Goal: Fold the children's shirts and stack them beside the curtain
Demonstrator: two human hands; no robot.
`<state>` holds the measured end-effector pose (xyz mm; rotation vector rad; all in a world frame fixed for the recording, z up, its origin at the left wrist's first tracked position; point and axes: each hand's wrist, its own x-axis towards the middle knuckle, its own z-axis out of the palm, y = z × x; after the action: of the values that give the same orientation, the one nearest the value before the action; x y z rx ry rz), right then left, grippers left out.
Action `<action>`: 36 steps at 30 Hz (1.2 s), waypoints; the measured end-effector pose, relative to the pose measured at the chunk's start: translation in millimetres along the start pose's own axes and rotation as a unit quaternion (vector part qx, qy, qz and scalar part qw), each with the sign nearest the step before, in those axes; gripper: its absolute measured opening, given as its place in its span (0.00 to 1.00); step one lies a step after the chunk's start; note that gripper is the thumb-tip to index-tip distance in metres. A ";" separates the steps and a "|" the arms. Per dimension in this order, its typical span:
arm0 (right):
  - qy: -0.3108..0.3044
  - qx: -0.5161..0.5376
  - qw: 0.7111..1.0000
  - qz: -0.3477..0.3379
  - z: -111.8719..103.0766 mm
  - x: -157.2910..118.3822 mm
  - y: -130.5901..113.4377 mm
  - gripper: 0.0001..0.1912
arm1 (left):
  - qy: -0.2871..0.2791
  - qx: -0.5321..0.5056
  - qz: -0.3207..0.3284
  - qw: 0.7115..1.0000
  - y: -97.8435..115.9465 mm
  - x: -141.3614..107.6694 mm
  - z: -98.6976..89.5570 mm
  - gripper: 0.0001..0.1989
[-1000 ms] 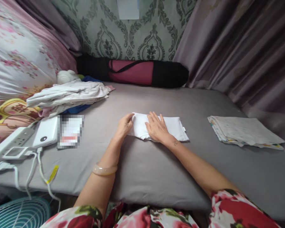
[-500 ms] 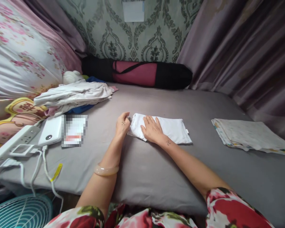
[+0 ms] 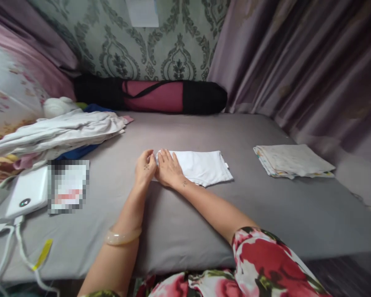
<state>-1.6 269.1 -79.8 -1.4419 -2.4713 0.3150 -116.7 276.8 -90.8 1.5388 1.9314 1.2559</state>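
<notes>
A folded white cloth [image 3: 200, 167] lies flat on the grey-covered surface [image 3: 188, 222], a small tag on its right edge. My right hand [image 3: 168, 168] rests palm down on the cloth's left end, fingers extended. Against that same end, side by side with my right hand, is my left hand [image 3: 146, 167], its fingers curled. What the left fingers hold, if anything, is hidden. A pale bangle [image 3: 123, 237] circles my left forearm.
Crumpled white clothes [image 3: 62, 134] lie at the left, with a power bank [image 3: 29, 192], cables and a pixelated item in front. A black and red long bag [image 3: 154, 95] lies along the wall. At the right is a folded cloth stack [image 3: 293, 160].
My right hand has slid left over the white cloth to its left end, beside my left hand. The view has turned to the right, so the surroundings appear shifted left.
</notes>
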 end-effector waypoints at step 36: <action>0.062 -0.050 0.995 0.065 -51.8 -78.5 91.0 0.30 | -0.139 0.304 0.306 0.892 64.7 -53.9 39.9 0.26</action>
<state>127.0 247.3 -68.7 -1.6155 -2.3290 0.1240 -31.3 244.4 -72.2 2.6295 1.7889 0.5477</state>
